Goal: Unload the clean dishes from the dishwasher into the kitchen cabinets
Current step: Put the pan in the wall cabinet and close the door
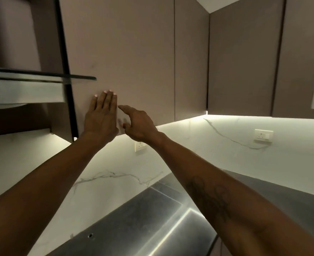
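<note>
A flat taupe upper cabinet door (123,52) fills the middle of the view, shut and without a handle. My left hand (101,115) lies flat against its lower left corner, fingers straight and together, holding nothing. My right hand (139,124) hovers just to the right near the door's bottom edge, index finger pointing at the door, the other fingers loosely curled, empty. No dishes and no dishwasher are in view.
More shut cabinet doors (241,58) run to the right around a corner. An extractor hood with a glass shelf (32,76) juts out at the left. Below are a lit marble backsplash (208,154) with wall sockets (263,134) and a steel counter (152,218).
</note>
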`<state>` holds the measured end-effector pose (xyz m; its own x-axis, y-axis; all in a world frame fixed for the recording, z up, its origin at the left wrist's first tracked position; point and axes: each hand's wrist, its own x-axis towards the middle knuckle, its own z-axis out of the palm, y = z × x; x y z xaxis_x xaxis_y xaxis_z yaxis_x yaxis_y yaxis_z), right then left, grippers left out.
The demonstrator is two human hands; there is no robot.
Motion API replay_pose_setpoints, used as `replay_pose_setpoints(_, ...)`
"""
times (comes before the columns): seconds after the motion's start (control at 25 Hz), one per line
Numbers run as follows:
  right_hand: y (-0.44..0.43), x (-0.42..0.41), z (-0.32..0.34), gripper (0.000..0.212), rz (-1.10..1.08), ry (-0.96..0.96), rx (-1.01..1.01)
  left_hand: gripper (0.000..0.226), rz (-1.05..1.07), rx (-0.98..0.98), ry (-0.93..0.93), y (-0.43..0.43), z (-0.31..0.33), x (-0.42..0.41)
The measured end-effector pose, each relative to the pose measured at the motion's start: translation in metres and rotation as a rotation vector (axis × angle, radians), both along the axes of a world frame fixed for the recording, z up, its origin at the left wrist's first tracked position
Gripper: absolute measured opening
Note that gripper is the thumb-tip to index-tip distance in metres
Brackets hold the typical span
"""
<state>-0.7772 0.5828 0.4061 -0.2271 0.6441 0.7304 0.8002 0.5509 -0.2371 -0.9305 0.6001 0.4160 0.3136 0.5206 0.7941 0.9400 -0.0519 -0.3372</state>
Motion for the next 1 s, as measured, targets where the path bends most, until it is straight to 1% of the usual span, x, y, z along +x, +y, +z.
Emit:
replay_pose_setpoints(0.16,-0.023,0.06,-0.038,0.069,-0.08,-0.026,-0.07,0.097,-0.094,-0.123,-0.018,-0.01,-0.028,0.058)
replay_pose_setpoints(0.28,-0.039,0.115,-0.062,0.07,-0.139,-0.036,-0.089,0.087,-0.203,-0.167,-0.005,-0.019,-0.054,0.123)
replay_pose_setpoints(0.56,-0.064,0.276,-0.121,0.086,-0.278,-0.078,-0.194,0.089,-0.31,-0.367,0.006,-0.036,-0.115,0.288)
replay_pose_setpoints(0.76,-0.089,0.396,-0.188,0.086,-0.357,0.01,-0.304,0.093,-0.408,-0.607,-0.033,-0.056,-0.182,0.409)
replay_pose_setpoints(0.84,-0.104,0.442,-0.222,0.083,-0.41,0.055,-0.366,0.092,-0.443,-0.72,-0.042,-0.068,-0.212,0.458)
replay_pose_setpoints(1.0,-0.14,0.514,-0.288,0.078,-0.522,0.187,-0.486,0.087,-0.552,-0.879,-0.073,-0.095,-0.276,0.541)
